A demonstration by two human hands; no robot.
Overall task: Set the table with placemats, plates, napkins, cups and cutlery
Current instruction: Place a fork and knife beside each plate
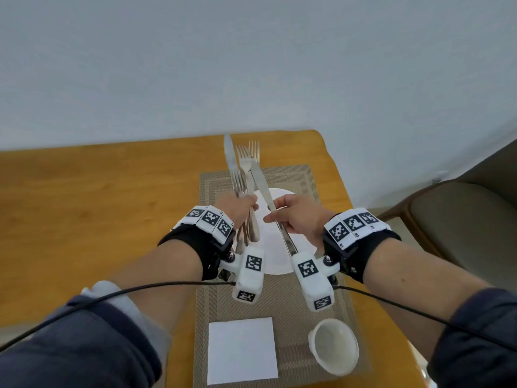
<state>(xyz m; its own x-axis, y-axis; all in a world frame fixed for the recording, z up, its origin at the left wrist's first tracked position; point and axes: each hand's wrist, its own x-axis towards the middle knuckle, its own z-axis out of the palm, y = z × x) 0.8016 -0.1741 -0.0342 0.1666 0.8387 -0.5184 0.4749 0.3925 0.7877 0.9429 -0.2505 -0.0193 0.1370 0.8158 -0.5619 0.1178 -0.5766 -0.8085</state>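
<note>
My left hand (237,210) grips a bundle of cutlery (242,169), forks and a knife pointing away from me above the table. My right hand (296,217) pinches the handle of a single knife (261,186) that crosses towards the bundle. Both hands hover over a white plate (272,256) on a grey-brown woven placemat (296,177). A white square napkin (242,350) lies on the placemat's near part. A white cup (334,345) stands to the napkin's right, partly on the placemat.
The wooden table (98,197) runs left and ends at a rounded corner at the far right. A chair with a grey cushion (458,219) stands to the right of the table. A pale wall lies beyond. Cables trail from both wrist bands.
</note>
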